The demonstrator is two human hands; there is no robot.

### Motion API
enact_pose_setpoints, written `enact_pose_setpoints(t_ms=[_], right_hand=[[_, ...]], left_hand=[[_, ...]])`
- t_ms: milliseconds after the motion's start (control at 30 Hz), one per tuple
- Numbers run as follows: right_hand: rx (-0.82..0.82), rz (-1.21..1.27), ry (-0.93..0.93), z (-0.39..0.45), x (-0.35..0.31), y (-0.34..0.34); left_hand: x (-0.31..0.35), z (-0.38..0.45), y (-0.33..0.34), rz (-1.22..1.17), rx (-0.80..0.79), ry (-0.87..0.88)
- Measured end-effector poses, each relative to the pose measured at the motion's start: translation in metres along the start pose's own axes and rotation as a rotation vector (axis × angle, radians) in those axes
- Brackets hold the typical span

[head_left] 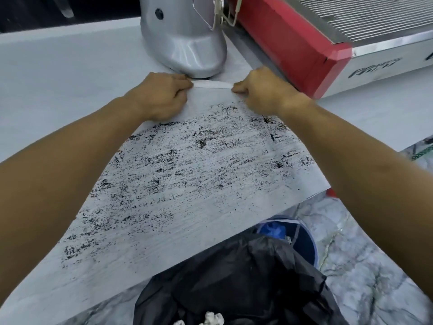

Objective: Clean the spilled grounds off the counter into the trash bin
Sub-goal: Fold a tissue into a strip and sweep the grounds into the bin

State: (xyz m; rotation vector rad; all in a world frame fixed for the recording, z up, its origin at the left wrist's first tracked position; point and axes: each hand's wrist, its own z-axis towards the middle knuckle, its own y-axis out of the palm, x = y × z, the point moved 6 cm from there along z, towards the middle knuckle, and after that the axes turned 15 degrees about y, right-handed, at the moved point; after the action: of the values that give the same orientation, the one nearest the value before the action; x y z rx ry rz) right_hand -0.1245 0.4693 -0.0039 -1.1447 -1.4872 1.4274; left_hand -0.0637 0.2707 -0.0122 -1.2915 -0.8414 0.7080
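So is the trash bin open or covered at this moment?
Open: the trash bin shows no lid, its black liner gapes beneath the counter edge, with white crumpled waste visible inside.

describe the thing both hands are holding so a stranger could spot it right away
Start at the silver grinder base standing at the back of the pale counter. Just in front of it, the left hand and right hand pinch the ends of a narrow white strip. It is the only clean white band, above the dark grounds.
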Motion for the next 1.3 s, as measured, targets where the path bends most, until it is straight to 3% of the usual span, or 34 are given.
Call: enact_pose_setpoints(t_ms=[300, 467, 667, 867, 967, 1100, 1300], right_hand=[[0.009, 0.119, -0.061, -0.024, 0.002, -0.007], [0.137, 0.088, -0.037, -0.009, -0.004, -0.028], [0.117, 0.114, 0.023, -0.012, -0.001, -0.010], [0.170, 0.123, -0.001, -0.060, 0.010, 0.005], [0.298, 0.138, 0.087, -0.062, 0.023, 0.004], [0.420, 0.380, 0.248, -0.090, 0.059, 0.008], [0.484, 0.498, 0.398, -0.124, 0.114, 0.013]], left_hand=[[0.024, -0.001, -0.011, -0.071, 0.042, 0.060], [0.021, 0.018, -0.015, -0.010, 0.176, 0.058], [0.025, 0.018, -0.001, -0.007, 0.180, 0.025], [0.049, 0.011, -0.012, -0.007, 0.062, 0.224], [0.058, 0.036, -0.018, 0.068, 0.155, 0.219], [0.069, 0.066, -0.017, 0.043, 0.229, 0.248], [0.108, 0.110, -0.007, 0.016, 0.286, 0.414]])
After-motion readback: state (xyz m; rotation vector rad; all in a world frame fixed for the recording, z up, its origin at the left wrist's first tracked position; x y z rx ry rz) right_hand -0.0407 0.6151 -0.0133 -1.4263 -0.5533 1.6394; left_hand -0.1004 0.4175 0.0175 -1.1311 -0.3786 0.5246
